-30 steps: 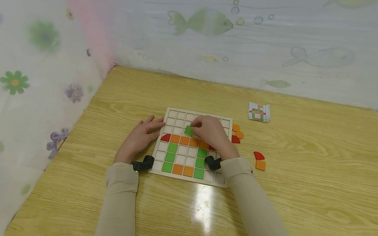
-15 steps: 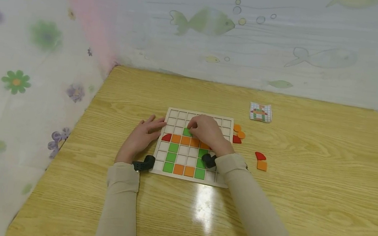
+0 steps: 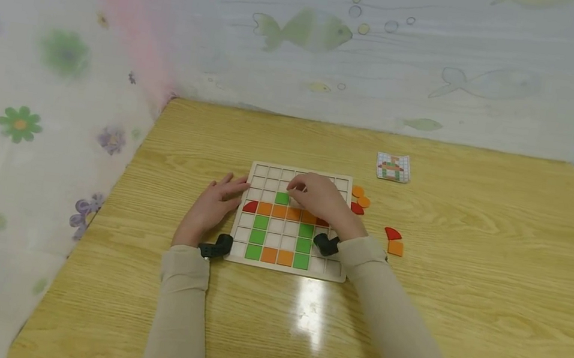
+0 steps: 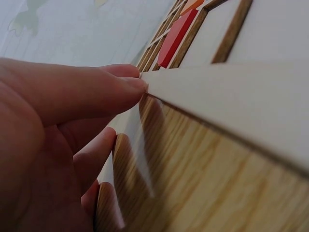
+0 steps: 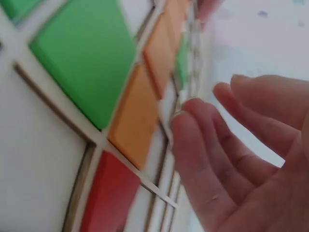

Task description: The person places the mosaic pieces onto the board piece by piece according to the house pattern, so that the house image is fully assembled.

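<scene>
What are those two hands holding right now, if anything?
Nothing. The left hand rests with straight fingers against the left edge of the puzzle board; the right hand hovers open above it, beside the green tile in its cell.

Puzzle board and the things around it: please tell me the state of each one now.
Puzzle board: flat on the table, partly filled.
Green tile: seated in a cell, free of both hands.
Left hand: open, fingertips against the board's left edge.
Right hand: open, above the board, holding nothing.
Pattern card: lying flat.
Loose tiles: off the board, on the table.
</scene>
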Demonstrator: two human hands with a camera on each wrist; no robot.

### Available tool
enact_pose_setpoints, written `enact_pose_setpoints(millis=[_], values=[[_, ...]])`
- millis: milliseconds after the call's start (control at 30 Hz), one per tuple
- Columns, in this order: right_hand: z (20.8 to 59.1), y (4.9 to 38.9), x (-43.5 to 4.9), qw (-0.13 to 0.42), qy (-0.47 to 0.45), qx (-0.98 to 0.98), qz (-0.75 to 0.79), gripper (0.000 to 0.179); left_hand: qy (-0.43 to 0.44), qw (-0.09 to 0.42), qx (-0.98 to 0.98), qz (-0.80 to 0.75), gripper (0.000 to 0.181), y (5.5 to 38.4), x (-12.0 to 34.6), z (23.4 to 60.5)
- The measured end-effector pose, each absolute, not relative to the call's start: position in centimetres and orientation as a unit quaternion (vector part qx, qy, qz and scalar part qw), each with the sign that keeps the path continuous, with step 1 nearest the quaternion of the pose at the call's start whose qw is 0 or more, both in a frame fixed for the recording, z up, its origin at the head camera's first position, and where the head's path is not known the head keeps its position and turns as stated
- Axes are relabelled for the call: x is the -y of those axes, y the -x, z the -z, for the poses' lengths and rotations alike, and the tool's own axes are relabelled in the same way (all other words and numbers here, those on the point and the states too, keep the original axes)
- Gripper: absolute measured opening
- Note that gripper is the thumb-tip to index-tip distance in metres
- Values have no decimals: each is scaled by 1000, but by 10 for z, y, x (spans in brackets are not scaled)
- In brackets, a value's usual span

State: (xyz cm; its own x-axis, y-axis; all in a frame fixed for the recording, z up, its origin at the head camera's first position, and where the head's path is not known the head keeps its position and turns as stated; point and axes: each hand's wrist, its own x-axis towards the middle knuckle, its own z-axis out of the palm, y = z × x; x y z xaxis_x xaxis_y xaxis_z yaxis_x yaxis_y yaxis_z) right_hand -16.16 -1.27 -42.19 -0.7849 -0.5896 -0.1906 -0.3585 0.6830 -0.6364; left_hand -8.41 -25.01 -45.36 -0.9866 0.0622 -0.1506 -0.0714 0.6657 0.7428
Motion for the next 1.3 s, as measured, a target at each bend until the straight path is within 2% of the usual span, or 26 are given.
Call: enact_pose_setpoints(millis=[400,667,1100,1300], values=[[404,135,-28,204,280,-892,292,27,8,82,-908,-410,38,85,252,456],[395,114,-55,183,274,-900,287,27,13,81,-907,-414,38,86,252,457],[415,82,-108,178,248,-912,275,19,-3,84,-913,-399,40,86,251,456],[422,69,-123,176,253,-917,253,28,-3,83,-911,-404,39,86,249,455]])
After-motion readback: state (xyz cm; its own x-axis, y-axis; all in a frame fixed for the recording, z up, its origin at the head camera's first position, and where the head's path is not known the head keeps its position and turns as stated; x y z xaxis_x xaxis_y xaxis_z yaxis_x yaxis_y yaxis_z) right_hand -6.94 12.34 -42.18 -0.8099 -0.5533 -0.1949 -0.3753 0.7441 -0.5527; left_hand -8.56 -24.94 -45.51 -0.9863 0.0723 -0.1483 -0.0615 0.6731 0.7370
